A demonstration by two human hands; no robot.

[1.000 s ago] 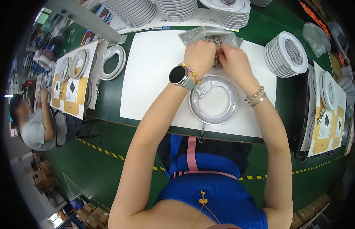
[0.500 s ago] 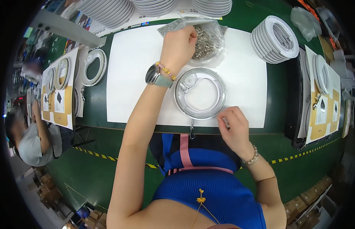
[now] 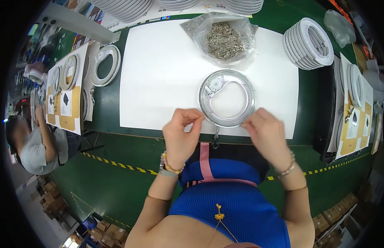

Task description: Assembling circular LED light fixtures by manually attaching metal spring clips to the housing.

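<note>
A flat white plastic ring (image 3: 248, 89) with a short cable at its near side lies on the white mat (image 3: 159, 74). My left hand (image 3: 180, 134) is at the ring's near left edge, thumb and fingertips pinched together; whatever is in the pinch is too small to see. My right hand (image 3: 266, 132) rests on the ring's near right rim, its fingers curled over it. Beyond the ring lies a clear plastic bag of small metal screws (image 3: 226, 39).
A stack of white rings (image 3: 309, 43) stands at the right, with more stacks along the far edge (image 3: 122, 6). One ring (image 3: 105, 66) and cardboard sheets with rings (image 3: 62, 89) lie at the left. A person in grey (image 3: 31, 144) works at the left.
My left hand has come back from the bag of screws to the ring's near left edge. My right hand has moved up from the table edge onto the ring's rim.
</note>
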